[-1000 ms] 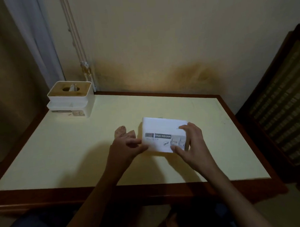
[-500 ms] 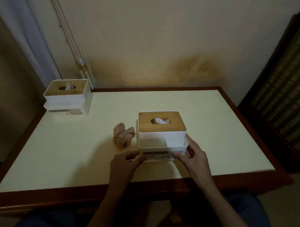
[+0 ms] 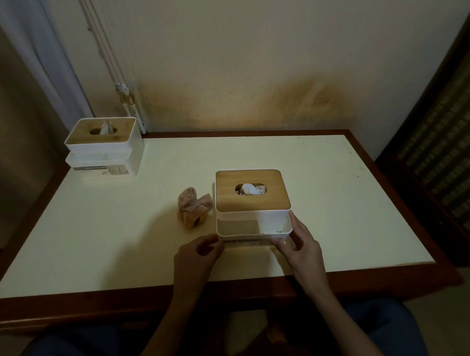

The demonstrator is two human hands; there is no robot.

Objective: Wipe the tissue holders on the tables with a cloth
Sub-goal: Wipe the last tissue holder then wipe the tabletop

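A white tissue holder (image 3: 272,200) with a wooden lid stands upright on the cream table (image 3: 97,236), near the front edge. My right hand (image 3: 301,244) holds its front right corner, thumb along the side wall and fingers on the front face. My left hand (image 3: 198,256) hovers at the front left corner with loosely curled fingers that grip nothing. A crumpled brownish cloth (image 3: 193,207) lies on the table just left of this holder, touched by neither hand. A second, matching tissue holder (image 3: 102,145) stands at the far left corner.
The table has a dark wooden rim (image 3: 73,303) and stands against a stained wall. White pipes (image 3: 124,99) run down the wall behind the far holder. A dark cabinet (image 3: 440,149) stands close on the right. My knees show under the front edge.
The near holder, tipped up in both hands a second ago, now stands upright on the table. My left hand has eased off its corner, and the cloth is uncovered.
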